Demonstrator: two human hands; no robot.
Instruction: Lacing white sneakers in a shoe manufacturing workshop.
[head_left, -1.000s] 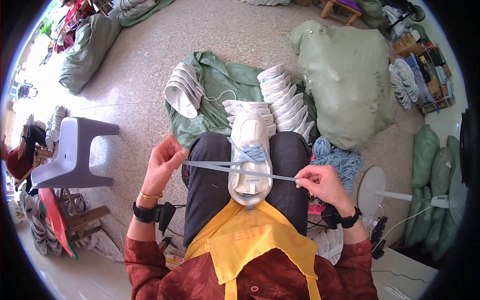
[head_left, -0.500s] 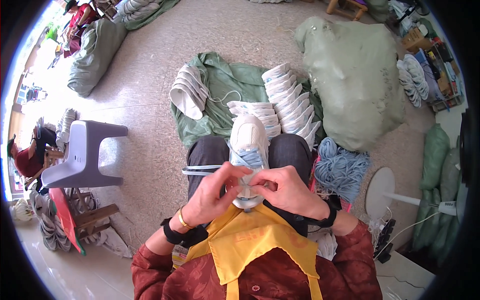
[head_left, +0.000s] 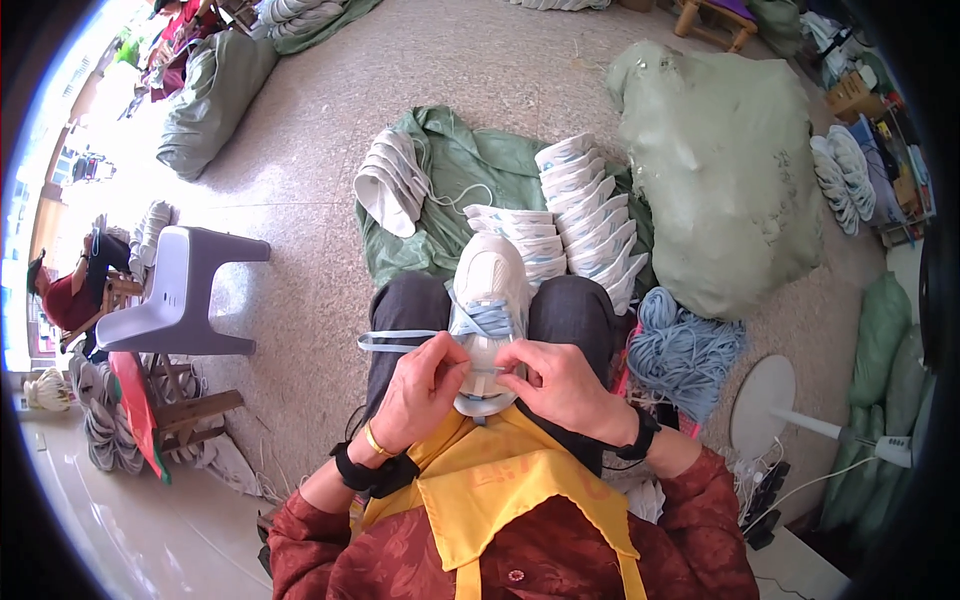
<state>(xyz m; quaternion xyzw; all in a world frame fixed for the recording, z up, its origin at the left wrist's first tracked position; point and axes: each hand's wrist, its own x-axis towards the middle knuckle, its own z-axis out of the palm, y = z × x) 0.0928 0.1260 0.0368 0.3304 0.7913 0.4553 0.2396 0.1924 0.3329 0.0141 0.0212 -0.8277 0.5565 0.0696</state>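
Note:
Between my knees rests a white sneaker (head_left: 492, 262), toe pointing away from me, with light blue laces (head_left: 487, 318) crossing its front. A loose lace end (head_left: 392, 342) sticks out over my left thigh. My left hand (head_left: 425, 390) is closed in a pinch at the left side of the shoe's tongue. On the other side my right hand (head_left: 560, 385) pinches with thumb and forefinger close to the tongue's right edge. Whatever lies between the fingertips of either hand is too small to make out. A small gap separates the two hands.
Stacked white shoe uppers (head_left: 590, 215) lie on a green sack (head_left: 470, 150) ahead. A bulky green sack (head_left: 720, 180) and a bundle of blue laces (head_left: 685, 350) are at right, beside a white fan (head_left: 765, 405). A grey plastic chair (head_left: 185, 300) stands left; other people sit farther off.
My hands have drawn apart from where they met over the tongue. More of the blue lacing and the tongue now shows between them. The whole view has shifted slightly.

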